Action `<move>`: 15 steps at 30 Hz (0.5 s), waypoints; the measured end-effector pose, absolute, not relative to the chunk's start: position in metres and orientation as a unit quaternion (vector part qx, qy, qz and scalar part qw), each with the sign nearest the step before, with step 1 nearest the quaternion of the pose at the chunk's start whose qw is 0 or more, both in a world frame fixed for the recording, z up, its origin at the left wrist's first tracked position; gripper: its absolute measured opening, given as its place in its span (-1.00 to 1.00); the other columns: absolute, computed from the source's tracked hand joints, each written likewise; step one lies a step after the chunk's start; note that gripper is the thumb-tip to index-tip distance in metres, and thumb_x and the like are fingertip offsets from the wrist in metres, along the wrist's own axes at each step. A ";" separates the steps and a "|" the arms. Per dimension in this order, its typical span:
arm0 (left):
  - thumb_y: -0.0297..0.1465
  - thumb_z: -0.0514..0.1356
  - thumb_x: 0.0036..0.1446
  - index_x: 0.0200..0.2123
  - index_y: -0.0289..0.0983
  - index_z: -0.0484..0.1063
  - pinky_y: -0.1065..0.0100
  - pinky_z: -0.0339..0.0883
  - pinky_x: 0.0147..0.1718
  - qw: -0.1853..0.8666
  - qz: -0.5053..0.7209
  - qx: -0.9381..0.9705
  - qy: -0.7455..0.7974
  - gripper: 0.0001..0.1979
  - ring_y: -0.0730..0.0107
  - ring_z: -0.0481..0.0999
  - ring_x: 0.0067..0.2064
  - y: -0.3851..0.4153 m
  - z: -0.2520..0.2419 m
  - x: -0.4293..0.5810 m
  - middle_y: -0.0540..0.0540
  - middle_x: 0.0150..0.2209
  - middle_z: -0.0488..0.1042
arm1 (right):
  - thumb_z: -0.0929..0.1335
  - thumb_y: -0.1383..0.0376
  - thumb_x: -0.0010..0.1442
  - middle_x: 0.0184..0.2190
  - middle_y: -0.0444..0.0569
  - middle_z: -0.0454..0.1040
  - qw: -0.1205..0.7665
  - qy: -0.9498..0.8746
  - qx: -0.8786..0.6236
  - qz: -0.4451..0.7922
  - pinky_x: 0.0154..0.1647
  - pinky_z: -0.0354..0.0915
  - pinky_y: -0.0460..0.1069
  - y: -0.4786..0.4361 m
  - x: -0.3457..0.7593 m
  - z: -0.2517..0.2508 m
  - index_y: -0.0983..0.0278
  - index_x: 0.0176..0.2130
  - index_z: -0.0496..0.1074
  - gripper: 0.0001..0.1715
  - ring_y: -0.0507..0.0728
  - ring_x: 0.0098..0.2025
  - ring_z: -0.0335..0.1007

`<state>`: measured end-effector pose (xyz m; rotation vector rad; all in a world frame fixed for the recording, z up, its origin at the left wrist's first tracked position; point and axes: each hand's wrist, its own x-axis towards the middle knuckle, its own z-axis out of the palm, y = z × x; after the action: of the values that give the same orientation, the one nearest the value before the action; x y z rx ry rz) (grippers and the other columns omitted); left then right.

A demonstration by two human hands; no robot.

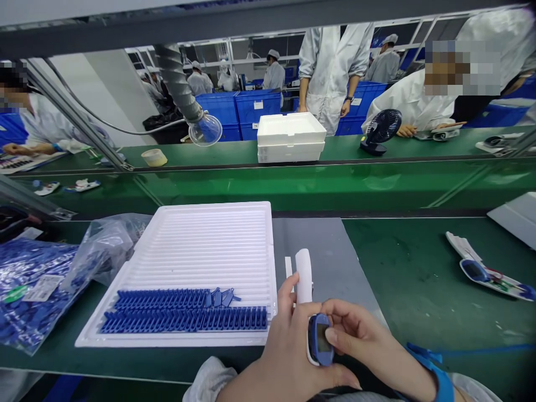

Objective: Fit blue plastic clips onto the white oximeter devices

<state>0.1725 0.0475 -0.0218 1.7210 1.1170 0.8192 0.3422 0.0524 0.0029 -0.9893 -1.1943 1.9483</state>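
A white and blue handheld device (321,339) with a small dark screen, shaped like an infrared thermometer, is held just over the table's front edge. My left hand (288,349) is closed around its body, the white handle (304,273) pointing away from me. Thumb and fingers of my right hand (364,332) grip the blue screen end from the right; what lies under those fingertips is hidden. Left of my hands, a white ribbed tray (209,245) carries two rows of small blue plastic parts (184,319), with several lying loose at the end of the upper row.
A grey mat (318,237) lies beneath my hands. At left is a plastic bag of blue parts (37,285). An opened device with wires (489,273) lies right. Beyond the green divider stand white trays (291,137), a fan (381,131) and co-workers in white coats.
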 end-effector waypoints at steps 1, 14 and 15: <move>0.08 0.33 -0.32 -0.07 -0.08 0.25 -0.07 0.28 -0.05 0.447 0.327 0.702 0.448 -0.27 -0.16 0.14 0.17 0.048 -0.021 0.173 -0.16 0.26 -0.37 | 0.36 0.09 0.18 -0.46 -0.14 0.28 0.316 -0.456 -0.373 0.744 -0.39 0.19 -0.14 0.052 0.342 0.004 0.30 -0.27 0.34 -0.69 -0.05 -0.44 0.18; -0.03 0.40 -0.35 -0.11 -0.19 0.27 -0.14 0.07 0.08 0.503 0.314 0.684 0.425 -0.27 -0.15 -0.27 0.30 0.051 -0.013 0.170 -0.28 0.02 0.15 | 0.36 0.00 0.14 -0.45 -0.14 0.24 0.265 -0.480 -0.370 0.750 -0.41 0.20 -0.10 0.057 0.348 0.015 0.31 -0.31 0.24 -0.56 -0.04 -0.45 0.16; -0.04 0.41 -0.36 -0.11 -0.19 0.27 -0.13 0.10 0.07 0.502 0.314 0.683 0.427 -0.27 -0.16 -0.26 0.30 0.050 -0.013 0.170 -0.29 0.05 0.12 | 0.35 0.00 0.15 -0.45 -0.14 0.24 0.268 -0.478 -0.368 0.751 -0.40 0.20 -0.10 0.056 0.347 0.015 0.31 -0.31 0.24 -0.57 -0.03 -0.44 0.16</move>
<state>0.1699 0.0502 -0.0130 1.6499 1.0318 0.7591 0.3471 0.0563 0.0149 -0.9933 -1.2906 2.0259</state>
